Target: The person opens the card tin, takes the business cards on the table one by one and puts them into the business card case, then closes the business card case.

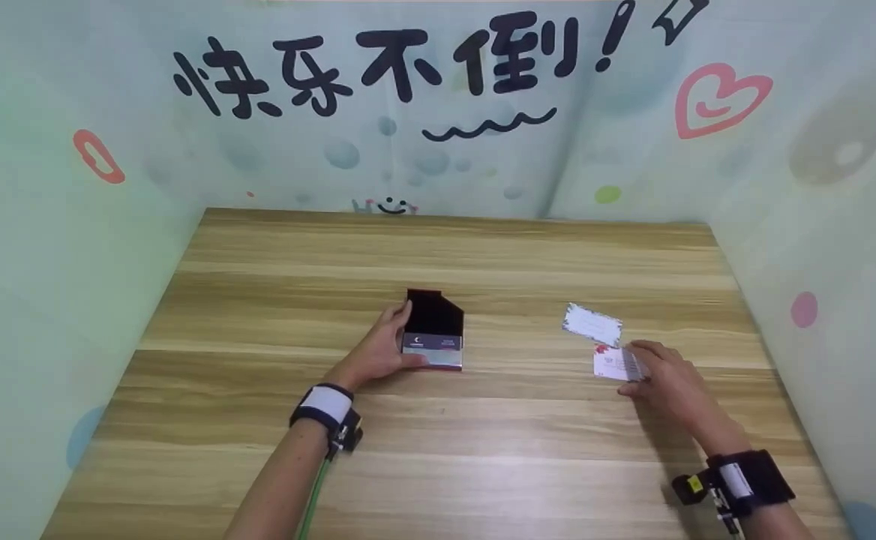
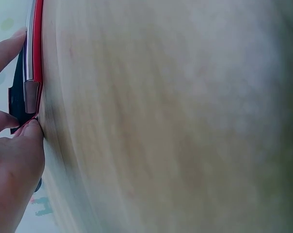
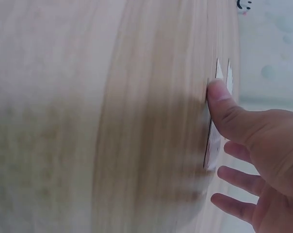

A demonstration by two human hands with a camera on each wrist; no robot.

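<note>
My left hand point(image 1: 379, 346) holds a card case point(image 1: 432, 364) by its left side, with the thumb on its front. The case is red outside and black inside, and its flap stands open at the far end. A dark and grey card point(image 1: 438, 343) shows in its pocket. The left wrist view shows the case's red edge point(image 2: 38, 43) near the wood. On the right, my right hand point(image 1: 670, 379) pinches the edges of a white business card point(image 1: 612, 364) with red flowers. Its thumb point(image 3: 220, 92) lies at the near edge; the card's right end is hidden by the fingers.
A second white card point(image 1: 592, 324) with a bluish patterned border lies just beyond the flowered one, their edges nearly meeting. Both are on a wood-grain table point(image 1: 498, 442). Printed cloth walls point(image 1: 438, 172) close in the back and both sides.
</note>
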